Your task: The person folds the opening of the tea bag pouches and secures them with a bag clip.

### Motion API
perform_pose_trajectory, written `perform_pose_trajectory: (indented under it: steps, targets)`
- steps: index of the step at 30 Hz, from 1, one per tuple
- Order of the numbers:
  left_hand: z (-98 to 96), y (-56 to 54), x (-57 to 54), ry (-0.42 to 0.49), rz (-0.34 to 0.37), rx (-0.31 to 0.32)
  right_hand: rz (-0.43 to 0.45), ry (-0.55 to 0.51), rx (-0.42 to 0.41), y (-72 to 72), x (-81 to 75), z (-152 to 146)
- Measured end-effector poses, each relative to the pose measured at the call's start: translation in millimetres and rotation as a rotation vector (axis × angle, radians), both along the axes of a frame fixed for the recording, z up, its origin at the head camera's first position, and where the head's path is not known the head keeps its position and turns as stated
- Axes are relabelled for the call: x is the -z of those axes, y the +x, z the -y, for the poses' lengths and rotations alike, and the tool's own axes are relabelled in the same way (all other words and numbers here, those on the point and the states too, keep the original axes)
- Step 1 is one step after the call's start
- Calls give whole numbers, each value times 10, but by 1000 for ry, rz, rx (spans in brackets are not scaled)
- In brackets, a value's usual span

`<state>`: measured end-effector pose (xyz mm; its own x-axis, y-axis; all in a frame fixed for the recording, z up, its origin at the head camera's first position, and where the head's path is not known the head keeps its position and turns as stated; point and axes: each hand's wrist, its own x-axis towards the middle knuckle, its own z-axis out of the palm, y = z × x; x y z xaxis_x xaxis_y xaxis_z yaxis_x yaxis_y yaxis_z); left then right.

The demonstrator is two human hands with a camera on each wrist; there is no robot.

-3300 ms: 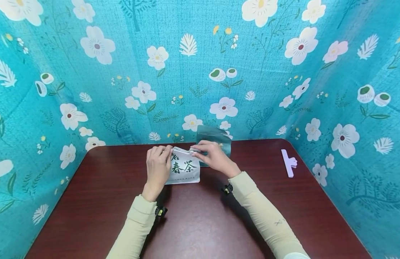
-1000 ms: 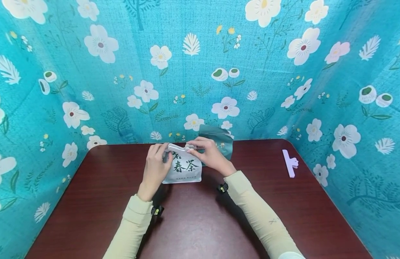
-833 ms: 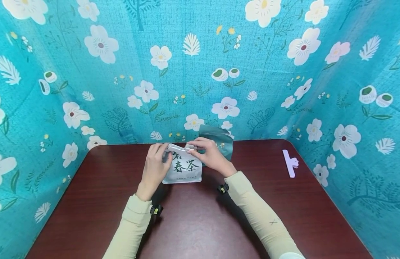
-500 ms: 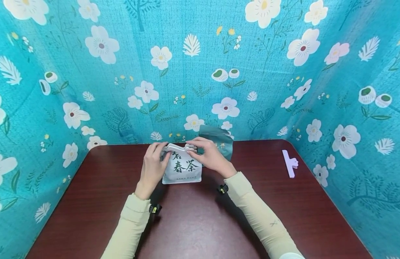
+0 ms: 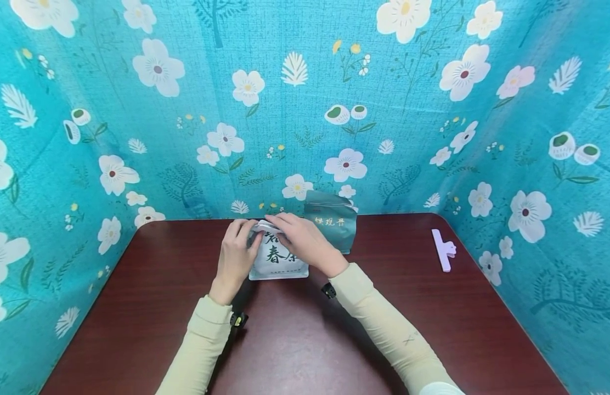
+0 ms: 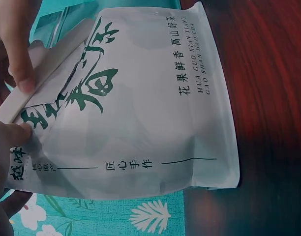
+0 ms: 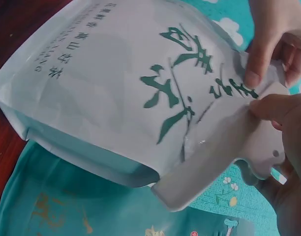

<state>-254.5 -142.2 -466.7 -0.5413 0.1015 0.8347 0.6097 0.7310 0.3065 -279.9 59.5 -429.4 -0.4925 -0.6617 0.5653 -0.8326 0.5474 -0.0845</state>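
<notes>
A white tea bag (image 5: 280, 266) with green characters stands on the far part of the table, its top folded over. My left hand (image 5: 236, 253) pinches the left end of that fold between thumb and fingers. A pale bag clip (image 7: 209, 162) lies along the fold, its long bar crossing the bag's front in both wrist views. My right hand (image 5: 307, 240) grips the clip's handle, thumb on the near side, close beside the left fingertips. In the head view the right hand hides most of the clip and part of the lettering.
Behind and right of the white bag stands a green tea bag (image 5: 342, 233) with gold characters. A second, lilac bag clip (image 5: 442, 251) lies at the table's right side. Floral cloth (image 5: 285, 109) closes off the back and both sides of the brown table (image 5: 295, 340).
My right hand has slid left along the bag's top, close to the left hand, uncovering more of the green bag. The left hand keeps its pinch with only small shifts.
</notes>
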Motion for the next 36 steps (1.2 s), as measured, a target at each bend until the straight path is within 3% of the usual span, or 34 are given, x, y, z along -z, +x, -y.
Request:
perform_pose_trajectory:
  steps: [4,12,20,36]
  targets:
    - [-7,5,13,-18,-26,0,-53,22,19,23,27,30]
    - [-8,40,2,4,-17,11,-33,19,5,51,18,39]
    - [-18,55,-32,48,-41,25,-75,16,-30,75,-10,35]
    - [182,-239,-205,-3,-43,-16,12,-30,-58,-248,-128,245]
